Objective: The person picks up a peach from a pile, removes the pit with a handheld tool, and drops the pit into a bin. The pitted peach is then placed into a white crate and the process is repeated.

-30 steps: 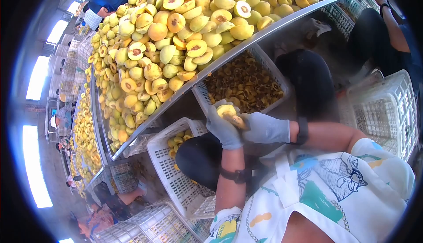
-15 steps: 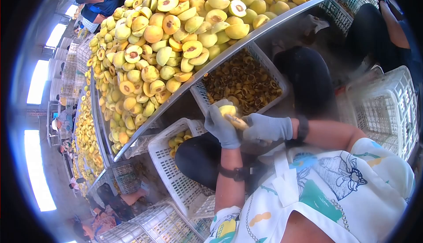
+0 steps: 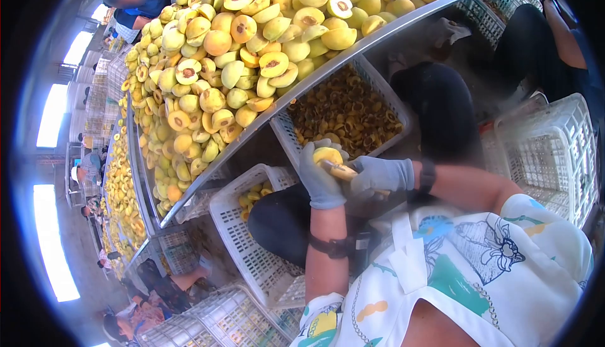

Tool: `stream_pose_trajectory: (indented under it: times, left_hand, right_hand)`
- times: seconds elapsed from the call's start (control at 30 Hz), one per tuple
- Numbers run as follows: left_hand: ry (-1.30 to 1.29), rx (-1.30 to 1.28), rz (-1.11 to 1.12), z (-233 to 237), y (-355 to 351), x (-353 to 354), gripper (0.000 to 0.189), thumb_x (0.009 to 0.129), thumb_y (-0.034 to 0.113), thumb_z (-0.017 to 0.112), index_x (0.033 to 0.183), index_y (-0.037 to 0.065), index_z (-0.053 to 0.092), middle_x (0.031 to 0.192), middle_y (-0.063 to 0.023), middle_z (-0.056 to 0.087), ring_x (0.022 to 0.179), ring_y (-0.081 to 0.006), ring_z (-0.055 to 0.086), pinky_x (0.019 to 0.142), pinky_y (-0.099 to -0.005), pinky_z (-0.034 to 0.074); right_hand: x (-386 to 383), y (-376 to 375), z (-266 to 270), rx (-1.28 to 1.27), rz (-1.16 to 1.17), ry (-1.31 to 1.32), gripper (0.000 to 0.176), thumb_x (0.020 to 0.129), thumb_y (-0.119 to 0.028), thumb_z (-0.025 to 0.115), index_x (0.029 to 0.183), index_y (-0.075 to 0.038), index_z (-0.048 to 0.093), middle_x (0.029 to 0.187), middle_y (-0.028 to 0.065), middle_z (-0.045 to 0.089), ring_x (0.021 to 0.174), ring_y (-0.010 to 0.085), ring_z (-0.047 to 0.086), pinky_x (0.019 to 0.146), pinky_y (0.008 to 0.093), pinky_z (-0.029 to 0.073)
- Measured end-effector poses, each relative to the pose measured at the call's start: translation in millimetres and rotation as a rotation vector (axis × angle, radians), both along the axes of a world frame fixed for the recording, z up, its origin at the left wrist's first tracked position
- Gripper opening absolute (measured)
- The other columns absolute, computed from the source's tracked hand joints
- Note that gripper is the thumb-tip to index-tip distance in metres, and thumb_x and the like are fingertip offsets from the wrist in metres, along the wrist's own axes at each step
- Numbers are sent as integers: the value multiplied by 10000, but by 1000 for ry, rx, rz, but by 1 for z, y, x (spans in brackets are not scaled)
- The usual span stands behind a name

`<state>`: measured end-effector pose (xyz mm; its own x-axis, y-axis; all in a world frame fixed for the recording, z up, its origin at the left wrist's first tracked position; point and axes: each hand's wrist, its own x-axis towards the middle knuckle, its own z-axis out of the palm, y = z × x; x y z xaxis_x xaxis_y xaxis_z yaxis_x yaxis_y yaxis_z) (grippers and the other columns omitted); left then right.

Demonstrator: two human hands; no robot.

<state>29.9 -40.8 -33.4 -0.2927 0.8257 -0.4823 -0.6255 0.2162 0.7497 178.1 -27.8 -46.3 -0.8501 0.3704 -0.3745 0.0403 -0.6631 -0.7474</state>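
Observation:
My left hand (image 3: 319,174), in a grey glove, is closed around a halved yellow peach (image 3: 328,155) with its fingers curled behind it. My right hand (image 3: 381,175), gloved the same way, grips a slim tool with a tan handle (image 3: 342,171). The tool's front end meets the peach; its working tip is hidden. Both hands are over my lap, close to a white crate of brown-yellow pit scraps (image 3: 343,114).
A metal-edged table (image 3: 378,35) heaped with halved peaches (image 3: 233,76) stands ahead. A white crate with some peach pieces (image 3: 249,240) sits at my left knee, and another white crate (image 3: 548,152) at my right. Co-workers sit at both sides.
My right hand has shifted slightly against the peach, and the tool's rear end now shows below that hand. The peach is turned a little in my left hand. The view has shifted slightly.

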Motion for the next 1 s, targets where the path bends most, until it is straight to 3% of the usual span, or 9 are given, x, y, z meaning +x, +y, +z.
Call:
stream_pose_trajectory:
  times: [0.13,0.17,0.27,0.67,0.77,0.83,0.93,0.97,1.0]
  left_hand:
    - [24,40,-60,0,-1,-4,304,973,302,453,948,33,591,765,-133,631,640,-243,629,606,-348,533]
    - [28,44,-73,1,-1,-5,302,975,295,450,945,29,591,762,-135,631,640,-243,631,606,-348,534]
    - [420,134,-133,-1,-3,-8,315,981,299,451,934,25,598,758,-135,632,639,-245,631,600,-347,532]
    - [-170,44,2,-5,1,0,294,988,293,436,916,42,572,754,-116,607,650,-242,609,616,-360,532]
    - [-8,-26,-52,10,-1,-2,283,967,284,461,956,29,584,804,-112,606,698,-240,615,625,-360,539]
    - [-47,-9,98,9,1,-17,275,948,277,482,981,26,590,846,-118,617,727,-242,619,618,-348,541]
    - [-81,185,182,2,-9,-74,274,916,279,544,1047,45,600,938,-132,636,752,-261,621,608,-326,534]
    - [-140,141,247,34,-16,-82,278,916,283,551,1063,53,602,926,-129,632,749,-260,616,615,-323,530]
    - [-59,169,287,52,-25,-95,286,933,301,529,1050,50,604,899,-128,633,755,-259,612,639,-339,543]
  right_hand:
    - [0,-1,-1,36,1,-40,161,819,-185,658,896,-49,616,621,-15,559,442,82,521,394,215,395]
    - [1,-3,-4,-88,-2,40,164,822,-182,661,904,-49,612,620,-17,556,442,81,518,394,215,392]
    - [4,-7,-10,-350,8,216,173,829,-172,672,922,-47,597,617,-20,551,437,79,509,390,213,383]
    - [0,-10,-6,92,-22,-33,182,817,-175,654,922,-29,625,617,-16,548,437,74,503,379,219,375]
    - [0,-11,-10,-24,-40,59,166,833,-150,644,941,-24,625,615,-5,553,434,74,503,373,221,368]
    - [2,-12,-11,-231,-56,212,148,845,-129,635,947,-22,622,610,3,555,430,75,506,368,224,370]
    - [25,10,13,-200,-95,190,127,853,-107,629,945,-22,610,594,6,541,423,79,509,361,228,379]
    - [29,21,9,-204,-220,110,149,842,-127,632,942,-19,602,582,11,534,404,96,507,356,230,385]
    - [34,37,10,13,-244,-80,176,832,-149,630,951,-23,603,645,33,579,478,124,561,414,261,440]
